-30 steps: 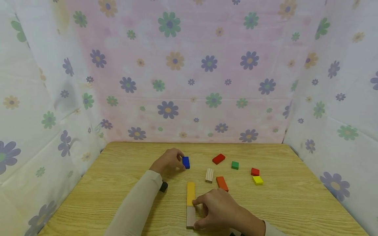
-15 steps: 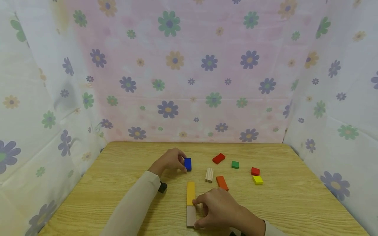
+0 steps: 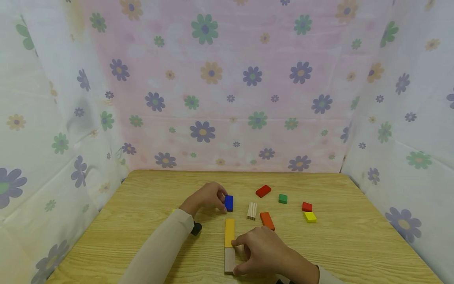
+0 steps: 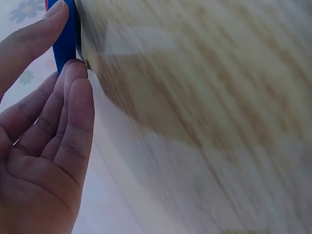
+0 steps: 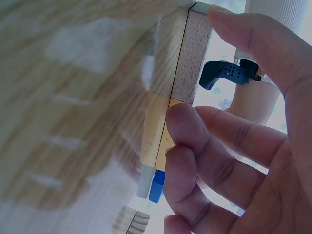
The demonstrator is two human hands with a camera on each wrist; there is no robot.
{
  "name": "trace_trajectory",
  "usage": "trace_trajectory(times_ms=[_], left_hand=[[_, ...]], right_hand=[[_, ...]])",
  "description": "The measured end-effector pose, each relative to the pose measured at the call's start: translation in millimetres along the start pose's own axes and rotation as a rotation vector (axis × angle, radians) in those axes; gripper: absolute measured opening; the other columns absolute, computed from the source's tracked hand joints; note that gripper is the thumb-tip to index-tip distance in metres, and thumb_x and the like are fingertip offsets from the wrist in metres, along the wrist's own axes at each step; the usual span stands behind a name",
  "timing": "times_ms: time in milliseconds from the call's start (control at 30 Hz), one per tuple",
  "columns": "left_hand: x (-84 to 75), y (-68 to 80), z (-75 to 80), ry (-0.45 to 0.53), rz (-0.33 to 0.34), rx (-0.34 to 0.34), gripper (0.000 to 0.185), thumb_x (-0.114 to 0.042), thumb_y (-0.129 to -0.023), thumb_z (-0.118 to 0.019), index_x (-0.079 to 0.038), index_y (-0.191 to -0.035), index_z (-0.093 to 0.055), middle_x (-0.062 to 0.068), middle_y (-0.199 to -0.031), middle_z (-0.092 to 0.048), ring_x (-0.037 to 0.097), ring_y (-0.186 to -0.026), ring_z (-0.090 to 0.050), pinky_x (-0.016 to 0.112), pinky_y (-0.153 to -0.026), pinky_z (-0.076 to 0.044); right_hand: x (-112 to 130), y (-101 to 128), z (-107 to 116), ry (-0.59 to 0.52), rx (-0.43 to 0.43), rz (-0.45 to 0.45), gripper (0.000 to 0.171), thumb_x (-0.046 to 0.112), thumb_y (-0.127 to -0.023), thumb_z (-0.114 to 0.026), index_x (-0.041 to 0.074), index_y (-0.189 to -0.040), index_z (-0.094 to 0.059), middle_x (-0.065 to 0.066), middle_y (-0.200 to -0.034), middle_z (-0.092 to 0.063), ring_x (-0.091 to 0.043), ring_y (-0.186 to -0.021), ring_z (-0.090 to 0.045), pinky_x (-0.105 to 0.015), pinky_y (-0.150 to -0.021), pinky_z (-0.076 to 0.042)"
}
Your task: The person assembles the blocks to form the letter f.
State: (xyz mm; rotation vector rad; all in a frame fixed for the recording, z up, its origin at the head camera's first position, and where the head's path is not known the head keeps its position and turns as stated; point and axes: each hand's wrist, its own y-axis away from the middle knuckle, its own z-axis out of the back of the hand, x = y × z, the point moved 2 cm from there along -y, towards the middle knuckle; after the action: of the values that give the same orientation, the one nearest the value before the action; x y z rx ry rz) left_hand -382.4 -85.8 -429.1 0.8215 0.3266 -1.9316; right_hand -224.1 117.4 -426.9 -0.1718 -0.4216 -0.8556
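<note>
My left hand (image 3: 209, 196) pinches a blue rectangular block (image 3: 229, 203) between thumb and fingers, low over the table beyond the row. In the left wrist view the thumb lies against one face of the blue block (image 4: 67, 44), with fingertips at its end. An orange-yellow block (image 3: 229, 232) and a plain wooden block (image 3: 229, 261) lie end to end in a straight row. Along the row's right side, my right hand (image 3: 264, 250) holds the plain block: thumb at its near end, curled fingers by the joint and against the orange-yellow block (image 5: 165, 136).
Right of the row lie a striped wooden block (image 3: 252, 211) and an orange block (image 3: 267, 221). Farther off are a red block (image 3: 263, 191), a green one (image 3: 283, 198), a small red one (image 3: 307, 206) and a yellow one (image 3: 310, 217). Floral cloth surrounds the table.
My left hand has brought the blue block nearer and to the right, toward the far end of the row. The right hand and the row have stayed put.
</note>
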Motion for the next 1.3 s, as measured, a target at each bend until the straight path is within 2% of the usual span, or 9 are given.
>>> trace_trajectory(times_ms=[200, 500, 700, 833, 933, 1067, 1200, 1300], left_hand=[[-1.9, 1.1, -4.6, 0.002, -0.014, 0.009, 0.057, -0.016, -0.073, -0.096, -0.007, -0.124, -0.072, -0.002, -0.099, -0.071, 0.014, -0.090, -0.066, 0.036, -0.089, -0.058], [-3.5, 5.6, -7.6, -0.004, -0.017, 0.011, 0.058, -0.015, -0.072, -0.096, -0.006, -0.125, -0.072, -0.002, -0.098, -0.070, 0.014, -0.089, -0.065, 0.035, -0.086, -0.058], [-0.4, 6.0, -10.0, 0.031, -0.014, 0.016, 0.058, -0.014, -0.072, -0.096, -0.005, -0.123, -0.071, -0.002, -0.098, -0.069, 0.016, -0.087, -0.065, 0.034, -0.084, -0.058], [1.3, 5.8, -10.7, 0.066, -0.025, 0.053, 0.067, -0.012, -0.073, -0.094, -0.002, -0.132, -0.065, -0.001, -0.100, -0.069, 0.016, -0.088, -0.065, 0.034, -0.083, -0.057], [1.4, 6.3, -10.1, 0.095, -0.027, 0.088, 0.071, -0.015, -0.081, -0.088, 0.001, -0.143, -0.056, 0.003, -0.104, -0.068, 0.017, -0.086, -0.067, 0.034, -0.080, -0.059], [1.5, 5.9, -9.7, 0.122, -0.008, 0.095, 0.057, -0.021, -0.093, -0.079, 0.000, -0.142, -0.058, 0.005, -0.107, -0.069, 0.018, -0.081, -0.070, 0.035, -0.074, -0.061], [2.7, 4.3, -11.3, 0.109, 0.004, 0.064, 0.041, -0.019, -0.095, -0.077, -0.004, -0.132, -0.068, 0.003, -0.101, -0.070, 0.017, -0.077, -0.070, 0.033, -0.071, -0.060], [2.3, 4.9, -12.5, 0.107, 0.023, 0.045, 0.038, -0.018, -0.094, -0.078, -0.004, -0.129, -0.070, 0.002, -0.096, -0.069, 0.018, -0.076, -0.069, 0.032, -0.070, -0.059]], right_hand=[[0.0, -0.7, -0.2, 0.001, 0.009, -0.006, 0.053, 0.061, -0.076, -0.085, 0.032, -0.121, -0.077, 0.022, -0.058, -0.054, 0.004, -0.051, -0.048, -0.019, -0.048, -0.035], [1.0, -0.2, 0.6, 0.017, 0.007, -0.002, 0.053, 0.060, -0.077, -0.085, 0.031, -0.121, -0.077, 0.023, -0.059, -0.054, 0.004, -0.051, -0.047, -0.019, -0.049, -0.036], [1.7, 0.3, 1.3, 0.016, 0.004, 0.000, 0.053, 0.059, -0.077, -0.085, 0.030, -0.121, -0.078, 0.023, -0.059, -0.054, 0.005, -0.052, -0.047, -0.018, -0.050, -0.037], [1.8, 0.7, 1.3, 0.013, 0.006, -0.002, 0.053, 0.059, -0.077, -0.085, 0.030, -0.121, -0.077, 0.023, -0.060, -0.054, 0.005, -0.052, -0.047, -0.018, -0.050, -0.036], [2.0, 0.7, 1.4, 0.016, 0.005, -0.004, 0.053, 0.059, -0.077, -0.085, 0.030, -0.121, -0.078, 0.023, -0.060, -0.054, 0.004, -0.052, -0.046, -0.019, -0.049, -0.035], [2.2, 0.4, 1.7, 0.017, 0.008, -0.006, 0.053, 0.059, -0.077, -0.085, 0.030, -0.121, -0.078, 0.022, -0.059, -0.054, 0.004, -0.051, -0.046, -0.019, -0.049, -0.035], [2.0, 0.2, 1.6, 0.013, 0.010, -0.006, 0.053, 0.059, -0.077, -0.085, 0.030, -0.121, -0.077, 0.023, -0.060, -0.054, 0.004, -0.052, -0.047, -0.019, -0.049, -0.036], [1.6, 0.1, 1.1, 0.013, 0.007, -0.004, 0.053, 0.059, -0.077, -0.085, 0.030, -0.122, -0.077, 0.023, -0.060, -0.054, 0.005, -0.052, -0.047, -0.019, -0.049, -0.036]])
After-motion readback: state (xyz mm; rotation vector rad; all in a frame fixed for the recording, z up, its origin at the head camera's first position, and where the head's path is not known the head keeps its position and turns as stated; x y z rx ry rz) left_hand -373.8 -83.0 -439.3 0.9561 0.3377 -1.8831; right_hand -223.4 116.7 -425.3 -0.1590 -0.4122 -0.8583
